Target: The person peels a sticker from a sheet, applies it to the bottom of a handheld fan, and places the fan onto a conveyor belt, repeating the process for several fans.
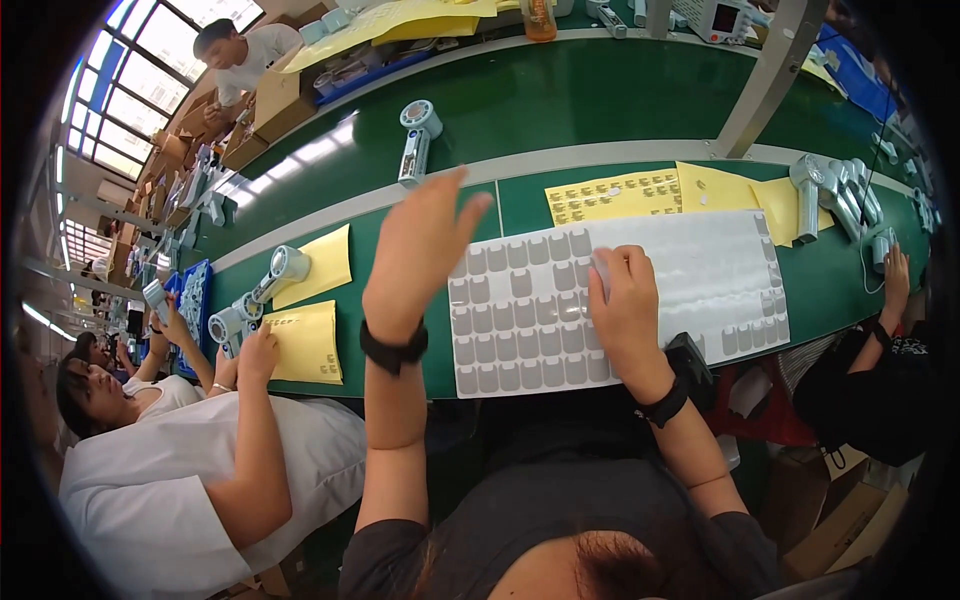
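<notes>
My left hand [418, 250] is raised at the far edge of the bench, fingers stretched out and thumb apart, holding nothing. Just past its fingertips a pale grey-blue handheld fan [413, 150] lies on the green belt [560, 100]. My right hand [628, 305] is over a white sheet of grey stickers [525, 315], its fingers curled in with thumb and forefinger close together. Whatever lies between those fingertips is too small to make out. Grey stickers fill much of the sheet's left side; a wide stretch right of my hand is bare backing.
Yellow printed sheets [615, 198] lie behind the sticker sheet. Several handheld fans [835, 190] stand at the right, below a metal post [770, 80]. On the left a co-worker in white [200, 480] handles fans over yellow paper [305, 345]. Another person's hand [897, 275] is at far right.
</notes>
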Tool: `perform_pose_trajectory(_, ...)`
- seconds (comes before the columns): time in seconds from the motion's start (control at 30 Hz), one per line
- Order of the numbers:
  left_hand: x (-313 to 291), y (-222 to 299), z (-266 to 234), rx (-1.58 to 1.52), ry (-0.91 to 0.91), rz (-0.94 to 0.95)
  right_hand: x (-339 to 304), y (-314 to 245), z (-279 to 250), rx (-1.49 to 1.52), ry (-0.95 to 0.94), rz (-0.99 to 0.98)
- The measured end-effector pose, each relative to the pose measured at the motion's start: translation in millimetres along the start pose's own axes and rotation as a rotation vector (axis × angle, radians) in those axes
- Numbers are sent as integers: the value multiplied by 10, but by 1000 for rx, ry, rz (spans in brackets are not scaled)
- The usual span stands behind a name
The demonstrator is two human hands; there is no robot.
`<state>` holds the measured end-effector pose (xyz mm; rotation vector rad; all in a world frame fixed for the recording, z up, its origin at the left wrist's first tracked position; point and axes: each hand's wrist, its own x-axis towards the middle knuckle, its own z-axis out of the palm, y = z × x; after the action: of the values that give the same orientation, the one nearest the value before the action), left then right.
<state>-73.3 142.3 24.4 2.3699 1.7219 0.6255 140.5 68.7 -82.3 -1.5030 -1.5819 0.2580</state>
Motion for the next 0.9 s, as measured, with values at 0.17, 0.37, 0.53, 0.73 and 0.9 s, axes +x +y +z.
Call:
perform_pose_trajectory(0.17,727,-743,569,430,239,-327,-14,-79,-28,-101,-2,-100)
perform_pose_trajectory(0.37,856,-1100,925,456,194,-417,-16,-38,-2,-56,-27,-45)
perform_pose_trajectory(0.53,874,-878,854,38,494,-130,27,-100,-22,150,59,-58)
perform_pose_trajectory(0.73,785,-116,778,-573,657,242,110,-176,-369,793,-1,276)
perform_pose_trajectory(0.9,401,369,978,-947,484,371,293,-265,-788,1152,-26,486)
